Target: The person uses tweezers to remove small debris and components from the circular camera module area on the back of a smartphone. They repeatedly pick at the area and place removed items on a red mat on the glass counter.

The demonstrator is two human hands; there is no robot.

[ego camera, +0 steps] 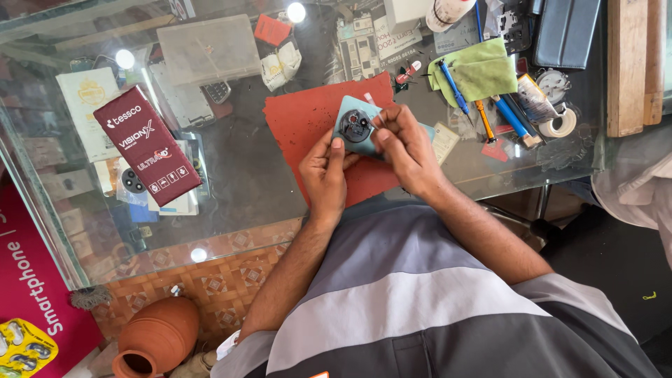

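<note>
A light blue phone [354, 114] with a round dark camera module [355, 126] is held face down over a red mat [308, 126] on a glass counter. My left hand [323, 168] grips its lower left edge, thumb beside the camera ring. My right hand [400, 143] holds the right side, its fingertips pinched at the camera module's edge. Whether something small sits between those fingertips cannot be told.
A dark red phone box [145, 143] lies at left on the glass counter [238, 175]. A green cloth [483, 70], blue and orange screwdrivers [514, 119], a tape roll [560, 126] and a dark case [565, 31] crowd the right. A clay pot [155, 337] stands below.
</note>
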